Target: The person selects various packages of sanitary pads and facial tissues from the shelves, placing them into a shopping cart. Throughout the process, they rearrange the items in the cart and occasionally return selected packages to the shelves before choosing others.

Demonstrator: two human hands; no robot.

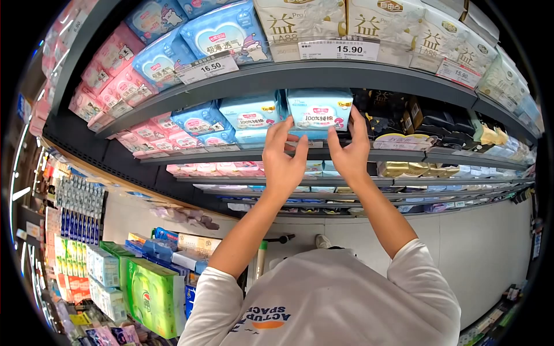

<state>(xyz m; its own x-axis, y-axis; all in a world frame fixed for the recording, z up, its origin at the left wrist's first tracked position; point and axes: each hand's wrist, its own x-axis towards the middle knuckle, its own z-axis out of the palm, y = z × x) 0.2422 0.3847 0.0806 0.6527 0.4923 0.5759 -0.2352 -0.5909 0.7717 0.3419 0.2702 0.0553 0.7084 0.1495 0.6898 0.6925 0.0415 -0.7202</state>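
Note:
A light blue pack of sanitary pads (319, 109), marked "100%" with Chinese lettering, sits upright at the front of the second shelf in the head view. My left hand (284, 158) is at its lower left corner, fingers curled against the side and thumb below the front. On the other side, my right hand (352, 150) has its fingers along the right edge and its thumb near the bottom. The pack is between both hands; the fingertips behind its edges are partly hidden. A matching light blue pack (251, 111) stands just left of it.
Above runs a dark shelf edge (277, 74) with price tags (338, 51). Black packs (441, 118) stand to the right, pink packs (156, 130) to the left. Lower left, a cart or display holds a green pack (151, 296) and boxes. Grey tiled floor (467, 242) lies below.

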